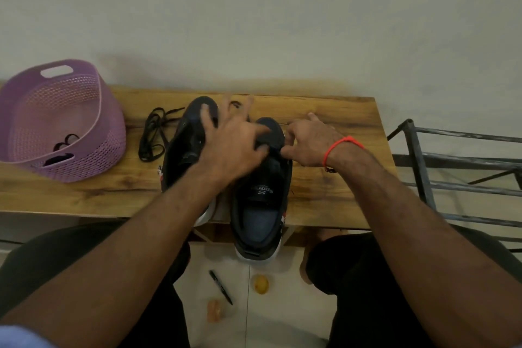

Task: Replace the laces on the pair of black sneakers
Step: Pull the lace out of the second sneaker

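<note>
Two black sneakers stand side by side on the wooden table (339,150), toes pointing away from me. Neither shows laces. My left hand (231,141) lies spread across both, fingers over the toe of the left sneaker (183,147) and thumb on the toe of the right sneaker (262,195). My right hand (308,141), with a red thread at the wrist, pinches the right edge of that sneaker's toe between thumb and curled fingers. A loose black lace (152,133) lies tangled on the table left of the shoes.
A purple perforated basket (93,121) stands at the table's left end with dark laces (63,147) inside. A metal rack (452,167) is off the right end. On the floor between my knees lie a black pen (221,287) and two small yellowish objects.
</note>
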A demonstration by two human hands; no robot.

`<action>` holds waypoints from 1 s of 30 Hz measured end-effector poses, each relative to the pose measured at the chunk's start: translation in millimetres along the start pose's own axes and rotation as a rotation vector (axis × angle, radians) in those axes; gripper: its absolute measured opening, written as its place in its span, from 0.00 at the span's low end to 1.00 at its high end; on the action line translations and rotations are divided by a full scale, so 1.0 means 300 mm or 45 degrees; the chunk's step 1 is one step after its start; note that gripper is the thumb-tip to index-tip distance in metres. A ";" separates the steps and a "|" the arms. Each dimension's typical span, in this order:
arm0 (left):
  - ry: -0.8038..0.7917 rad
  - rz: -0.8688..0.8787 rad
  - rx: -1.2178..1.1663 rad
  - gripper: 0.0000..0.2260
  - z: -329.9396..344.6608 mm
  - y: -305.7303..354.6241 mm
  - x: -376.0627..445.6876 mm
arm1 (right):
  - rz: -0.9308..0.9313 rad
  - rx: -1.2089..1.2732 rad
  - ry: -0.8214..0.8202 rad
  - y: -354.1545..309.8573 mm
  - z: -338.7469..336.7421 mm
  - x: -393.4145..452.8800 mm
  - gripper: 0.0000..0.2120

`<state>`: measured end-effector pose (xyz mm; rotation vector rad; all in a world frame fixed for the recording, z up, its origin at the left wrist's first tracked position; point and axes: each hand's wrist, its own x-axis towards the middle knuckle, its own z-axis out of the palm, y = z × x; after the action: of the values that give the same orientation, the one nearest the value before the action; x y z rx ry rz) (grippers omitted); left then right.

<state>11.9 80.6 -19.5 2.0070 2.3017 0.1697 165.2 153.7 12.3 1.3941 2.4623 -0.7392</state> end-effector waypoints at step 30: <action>0.424 -0.518 -0.163 0.11 -0.071 -0.154 0.019 | 0.009 0.019 -0.032 -0.008 -0.002 -0.003 0.08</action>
<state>-37.1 79.5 -4.7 1.5031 2.7550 0.6425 163.5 152.3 13.9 1.3896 2.4367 -0.7707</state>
